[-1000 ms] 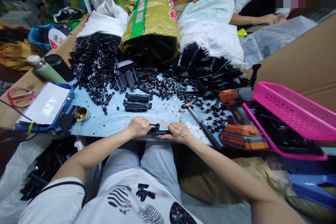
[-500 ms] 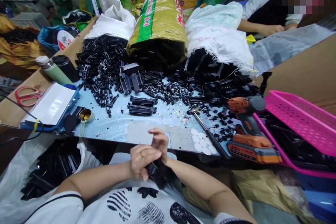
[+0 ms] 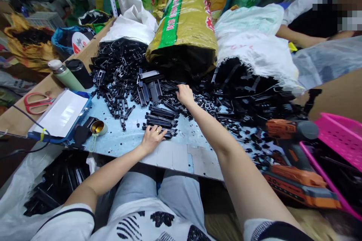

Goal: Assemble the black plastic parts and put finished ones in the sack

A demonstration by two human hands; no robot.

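Observation:
My left hand [image 3: 154, 138] rests at the near end of a row of long black plastic parts [image 3: 161, 112], its fingers closed over the nearest part [image 3: 170, 133]. Stretched across the table, my right hand [image 3: 185, 95] is at the loose pile in front of the yellow sack [image 3: 183, 26]. Its fingers curl down beside a black strip; whether they grip it is hidden. Flat black parts [image 3: 154, 91] lie stacked to the left of that hand. Small screws and black bits [image 3: 203, 101] are scattered to its right.
An orange cordless drill [image 3: 299, 165] and a pink basket [image 3: 339, 139] stand at right. At left are a metal cup [image 3: 98, 127], red scissors [image 3: 38, 103], a white pad [image 3: 59, 113] and two bottles [image 3: 68, 77]. White sacks [image 3: 254, 41] spill black parts. A co-worker's arm [image 3: 299, 37] shows behind.
My hands were together above my lap around a black part. They have separated: the left to the row, which is longer now, the right forward to the pile. My right arm now covers the hammer.

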